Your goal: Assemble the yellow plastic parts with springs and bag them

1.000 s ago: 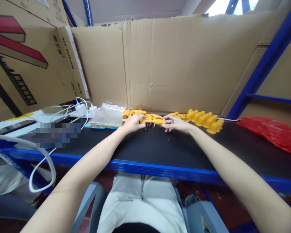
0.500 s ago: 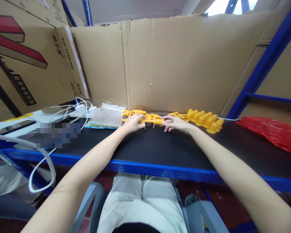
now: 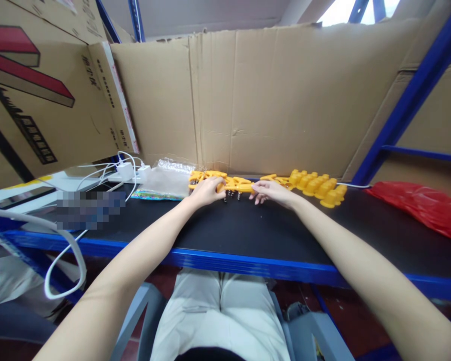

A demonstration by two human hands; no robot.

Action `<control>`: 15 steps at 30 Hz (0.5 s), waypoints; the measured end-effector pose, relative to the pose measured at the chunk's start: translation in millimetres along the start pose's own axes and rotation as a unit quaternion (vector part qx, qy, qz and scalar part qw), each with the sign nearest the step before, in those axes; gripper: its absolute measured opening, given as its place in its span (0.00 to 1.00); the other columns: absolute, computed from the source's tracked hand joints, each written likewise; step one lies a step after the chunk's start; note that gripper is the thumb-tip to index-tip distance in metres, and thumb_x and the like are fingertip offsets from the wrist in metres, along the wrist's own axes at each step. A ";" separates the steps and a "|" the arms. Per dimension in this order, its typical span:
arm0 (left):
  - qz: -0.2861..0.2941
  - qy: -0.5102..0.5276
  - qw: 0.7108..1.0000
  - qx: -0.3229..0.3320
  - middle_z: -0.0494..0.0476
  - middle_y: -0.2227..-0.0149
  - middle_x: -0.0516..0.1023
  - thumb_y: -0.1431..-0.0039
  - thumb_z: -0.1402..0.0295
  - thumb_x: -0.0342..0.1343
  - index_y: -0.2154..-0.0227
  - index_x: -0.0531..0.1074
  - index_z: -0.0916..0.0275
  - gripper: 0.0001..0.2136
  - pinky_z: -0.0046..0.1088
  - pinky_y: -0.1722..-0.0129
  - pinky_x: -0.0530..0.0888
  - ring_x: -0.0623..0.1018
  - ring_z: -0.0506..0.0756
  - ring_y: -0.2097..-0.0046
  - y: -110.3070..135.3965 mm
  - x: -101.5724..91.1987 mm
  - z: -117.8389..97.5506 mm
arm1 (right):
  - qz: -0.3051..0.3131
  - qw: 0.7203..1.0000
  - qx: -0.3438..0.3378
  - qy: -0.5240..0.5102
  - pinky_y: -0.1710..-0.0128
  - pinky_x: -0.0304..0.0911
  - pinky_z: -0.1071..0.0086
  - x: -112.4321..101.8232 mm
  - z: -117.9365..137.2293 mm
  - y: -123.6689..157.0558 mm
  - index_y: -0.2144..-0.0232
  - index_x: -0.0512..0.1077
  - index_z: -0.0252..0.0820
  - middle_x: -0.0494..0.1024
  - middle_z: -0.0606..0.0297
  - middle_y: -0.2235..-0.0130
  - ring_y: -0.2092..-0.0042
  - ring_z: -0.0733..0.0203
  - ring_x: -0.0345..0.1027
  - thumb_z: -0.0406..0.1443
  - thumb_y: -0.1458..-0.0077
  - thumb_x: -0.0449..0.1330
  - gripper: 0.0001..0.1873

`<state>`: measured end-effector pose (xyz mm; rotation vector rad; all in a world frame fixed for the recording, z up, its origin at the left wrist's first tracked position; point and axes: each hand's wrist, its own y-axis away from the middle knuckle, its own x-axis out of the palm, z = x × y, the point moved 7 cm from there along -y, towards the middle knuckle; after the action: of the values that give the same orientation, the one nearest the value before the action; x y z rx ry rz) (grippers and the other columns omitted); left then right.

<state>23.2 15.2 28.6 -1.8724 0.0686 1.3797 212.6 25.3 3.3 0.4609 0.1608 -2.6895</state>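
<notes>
A row of yellow plastic pieces with metal corkscrew spirals [image 3: 238,181] lies along the back of the black tabletop. My left hand [image 3: 207,190] is closed over the left part of the row, with thumb and fingers around a yellow piece. At the row's right end, my right hand [image 3: 273,193] pinches the tip of a yellow piece between thumb and forefinger, its other fingers hanging loosely. Behind that hand lie more yellow pieces [image 3: 272,177]. To their right stand several yellow cup-shaped parts [image 3: 315,184] in a cluster. My fingers partly hide what they grip.
A clear plastic bag [image 3: 165,178] lies left of the row, near white chargers and cables [image 3: 126,170]. A red plastic bag [image 3: 417,205] lies at the right. The cardboard wall [image 3: 285,100] closes off the back, and a blue metal edge [image 3: 248,263] runs along the front.
My right fingers have shifted very slightly at the end of the yellow piece. My left hand and the other things look the same.
</notes>
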 end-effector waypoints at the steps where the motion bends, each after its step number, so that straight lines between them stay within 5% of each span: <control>1: 0.000 0.000 1.000 0.000 0.56 0.62 0.76 0.48 0.66 0.53 0.62 0.71 0.62 0.11 0.31 0.61 0.69 0.74 0.55 0.60 0.0 0.1 0.1 | 0.001 1.000 0.001 -0.001 0.76 0.63 0.75 -0.3 -0.8 -0.4 0.66 0.66 0.37 0.78 0.57 0.68 0.74 0.67 0.70 0.46 0.48 0.60 0.17; 8: 0.001 0.000 1.000 0.002 0.56 0.61 0.76 0.48 0.66 0.52 0.61 0.71 0.62 0.12 0.32 0.59 0.69 0.74 0.56 0.59 -0.5 1.2 1.4 | 0.037 0.999 0.001 0.013 0.73 0.65 0.73 -2.2 -7.0 -0.1 0.49 0.59 0.39 0.78 0.56 0.62 0.70 0.65 0.72 0.41 0.53 0.65 0.31; 15: -0.002 0.001 1.000 0.003 0.56 0.62 0.76 0.48 0.66 0.52 0.62 0.71 0.62 0.11 0.32 0.60 0.69 0.74 0.55 0.60 -0.9 0.9 1.6 | 0.011 0.999 -0.042 0.020 0.71 0.66 0.72 -8.0 -4.5 -3.2 0.53 0.63 0.40 0.76 0.59 0.61 0.69 0.65 0.73 0.40 0.55 0.66 0.28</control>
<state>22.7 17.1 28.2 -1.8671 0.0701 1.3742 219.6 32.0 1.9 0.4874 0.2781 -2.6405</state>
